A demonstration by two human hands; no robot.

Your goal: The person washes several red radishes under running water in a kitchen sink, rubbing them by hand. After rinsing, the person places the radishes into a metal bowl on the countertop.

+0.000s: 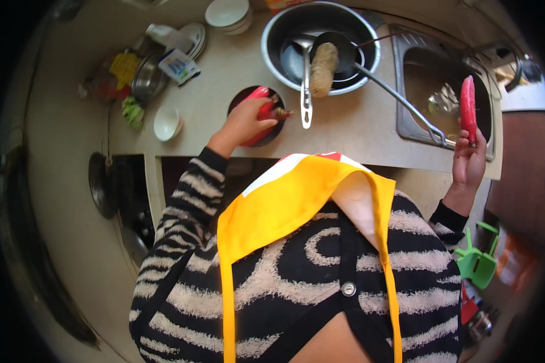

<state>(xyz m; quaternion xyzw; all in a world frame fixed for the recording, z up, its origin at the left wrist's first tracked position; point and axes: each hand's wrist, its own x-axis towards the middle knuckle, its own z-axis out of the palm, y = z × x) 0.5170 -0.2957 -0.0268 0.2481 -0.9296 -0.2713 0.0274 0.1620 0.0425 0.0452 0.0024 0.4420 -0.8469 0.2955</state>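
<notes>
My left hand (250,119) reaches over a dark round bowl (279,131) on the counter, its fingers on red radishes (260,94) inside; whether it grips one is hard to tell. Out at the right, above the sink's near right corner, my right hand (469,156) holds a long red radish (468,106) upright, its stem end low in the fingers. A large metal basin (267,52) stands between the bowl and the sink. Across its near rim lie a slotted-handle metal utensil (306,97) and a brown loofah-like scrubber (324,70), beside a dark ladle (340,47) with a long handle.
The steel sink (402,122) holds water and some pale scraps. Left on the counter are a small white bowl (165,125), leafy greens (132,112), a metal pot (149,79), a white packet (179,66) and stacked plates (199,38). White bowls (229,18) stand at the back.
</notes>
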